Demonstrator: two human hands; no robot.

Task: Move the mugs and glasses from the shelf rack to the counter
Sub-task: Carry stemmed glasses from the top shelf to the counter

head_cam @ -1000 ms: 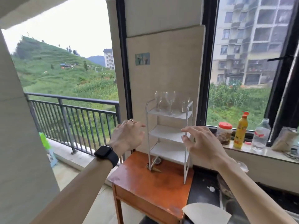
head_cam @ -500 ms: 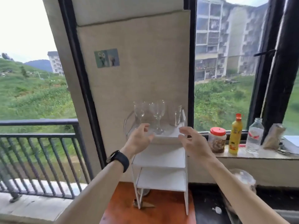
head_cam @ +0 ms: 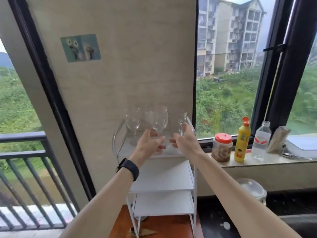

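On the top tier of a white three-tier metal shelf rack (head_cam: 171, 179) stand clear glasses. The left hand (head_cam: 148, 145), half open, has its fingers at the stem of the middle clear wine glass (head_cam: 158, 119). The right hand (head_cam: 186, 142), also half open, is beside a small clear glass (head_cam: 180, 121) at the tier's right edge; whether either hand grips cannot be told.

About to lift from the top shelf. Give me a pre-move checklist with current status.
1. Left wine glass, centre wine glass and rightmost glass upright on the rack: ok.
2. Left hand gripping centre wine glass: cannot tell.
3. Right hand gripping rightmost glass: cannot tell.
4. Bare counter beside rack: ok.
5. Rack standing on wooden table: ok.
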